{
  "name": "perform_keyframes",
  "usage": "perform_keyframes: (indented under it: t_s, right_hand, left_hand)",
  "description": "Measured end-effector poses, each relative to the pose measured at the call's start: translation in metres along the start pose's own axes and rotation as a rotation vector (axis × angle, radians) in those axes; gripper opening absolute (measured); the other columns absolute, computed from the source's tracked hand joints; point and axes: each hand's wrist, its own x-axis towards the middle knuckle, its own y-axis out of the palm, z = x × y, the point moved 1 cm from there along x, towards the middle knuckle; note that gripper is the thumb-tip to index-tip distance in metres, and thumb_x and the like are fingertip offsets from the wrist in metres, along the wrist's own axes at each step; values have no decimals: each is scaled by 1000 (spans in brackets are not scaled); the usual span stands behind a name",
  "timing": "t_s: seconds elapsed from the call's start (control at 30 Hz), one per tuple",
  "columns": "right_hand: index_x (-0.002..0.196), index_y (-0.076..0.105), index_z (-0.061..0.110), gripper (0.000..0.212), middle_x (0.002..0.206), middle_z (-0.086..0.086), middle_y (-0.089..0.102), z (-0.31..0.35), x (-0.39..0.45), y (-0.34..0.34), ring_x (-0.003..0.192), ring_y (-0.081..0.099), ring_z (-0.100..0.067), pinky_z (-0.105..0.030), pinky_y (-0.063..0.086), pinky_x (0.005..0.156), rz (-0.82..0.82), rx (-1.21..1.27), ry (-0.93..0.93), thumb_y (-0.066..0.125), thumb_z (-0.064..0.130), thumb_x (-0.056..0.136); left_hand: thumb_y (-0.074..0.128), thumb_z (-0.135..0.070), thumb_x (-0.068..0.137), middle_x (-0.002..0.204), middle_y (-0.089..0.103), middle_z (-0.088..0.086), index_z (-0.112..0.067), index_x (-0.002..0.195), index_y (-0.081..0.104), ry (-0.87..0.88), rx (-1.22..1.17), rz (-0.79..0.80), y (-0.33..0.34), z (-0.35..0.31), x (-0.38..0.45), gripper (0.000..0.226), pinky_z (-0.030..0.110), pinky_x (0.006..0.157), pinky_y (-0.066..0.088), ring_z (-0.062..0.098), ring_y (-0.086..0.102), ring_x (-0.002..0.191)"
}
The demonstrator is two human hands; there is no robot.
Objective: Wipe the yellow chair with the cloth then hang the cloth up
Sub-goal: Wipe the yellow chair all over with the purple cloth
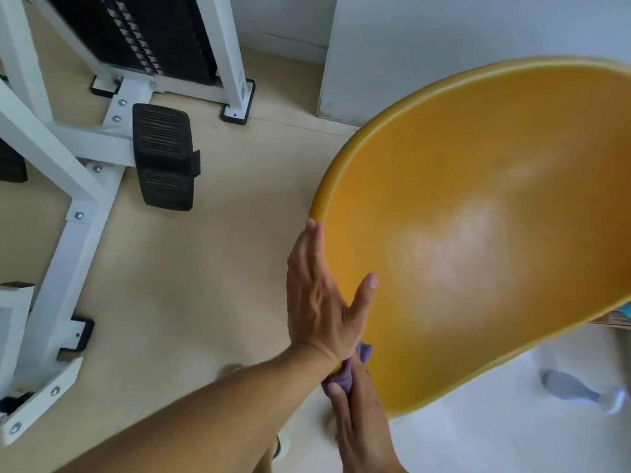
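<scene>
Left hand [317,295] steadies yellow chair [478,216]; right hand [358,414] grips cloth [345,373].

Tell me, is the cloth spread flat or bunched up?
Bunched up: the cloth is wadded in the right hand against the yellow chair edge.

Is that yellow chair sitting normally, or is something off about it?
The yellow chair looks tipped: its seat shell faces the camera. The left hand steadies its rim while the right hand holds a purple cloth at the lower edge. No damage shows.
</scene>
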Motion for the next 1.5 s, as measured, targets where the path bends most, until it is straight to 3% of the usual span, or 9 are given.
perform_keyframes:
  t_s: [0.2,0.43,0.63,0.8,1.07,1.2,1.27,1.37,1.5]
  right_hand:
    - [159,16,27,68,167,17,15,81,31,7,154,16,-7,-17,24,119,-125,20,-219,49,17,101]
    - [151,40,5,54,163,-6,30,141,130,-4,156,2,-31,-47,22,124,-133,-706,-554,49,10,98]
    - [92,76,21,38,107,-2,72,196,246,-70,137,46,-26,-45,16,123,-61,-1138,-561,42,36,93]
    - [74,63,21,40,96,-8,73,251,274,-69,95,57,-30,-39,40,97,279,-1484,-253,39,46,94]
    - [59,52,16,44,57,2,51,212,159,-21,64,49,-25,-41,48,88,1010,-1740,-805,41,43,92]
    - [68,54,19,45,65,4,54,239,257,-56,93,57,-23,-30,46,85,605,-1544,-695,34,47,97]
    - [98,65,23,39,95,-2,68,252,317,-93,109,57,-26,-30,38,85,398,-1626,-484,33,44,103]
    - [96,65,22,48,109,-8,67,246,348,-123,98,54,-30,-38,41,83,306,-1591,-203,27,51,98]
    - [77,67,25,50,74,9,63,236,295,-86,100,56,-20,-35,38,75,343,-1422,-548,29,55,89]
  left_hand:
    - [18,-81,87,162,19,-20,-36,156,-9,-17,-300,200,-45,30,4,87,30,118,19,-3,19,146]
    - [22,-84,83,162,16,-24,-54,149,-12,-226,-283,150,-70,70,-18,80,47,119,27,-5,18,147]
    - [24,-79,85,161,11,-29,-63,143,-14,-256,-303,127,-68,56,-1,71,47,117,32,0,20,148]
    - [25,-81,85,161,15,-27,-64,142,-11,-290,-321,31,-73,58,10,69,48,114,37,2,26,146]
    - [21,-87,81,161,19,-23,-55,150,-3,-380,-288,-59,-87,65,12,79,49,114,36,6,31,145]
    - [18,-87,81,161,21,-23,-49,152,3,-401,-283,-50,-80,53,15,82,45,114,37,2,29,145]
    - [16,-83,84,160,20,-24,-48,153,6,-396,-282,-32,-72,42,16,78,42,115,37,0,28,144]
    - [16,-75,90,159,16,-28,-46,154,9,-361,-282,-9,-60,23,24,71,36,120,30,-7,22,145]
    - [16,-72,91,160,17,-24,-40,155,11,-283,-259,-49,-49,-3,59,72,22,118,20,-10,16,143]
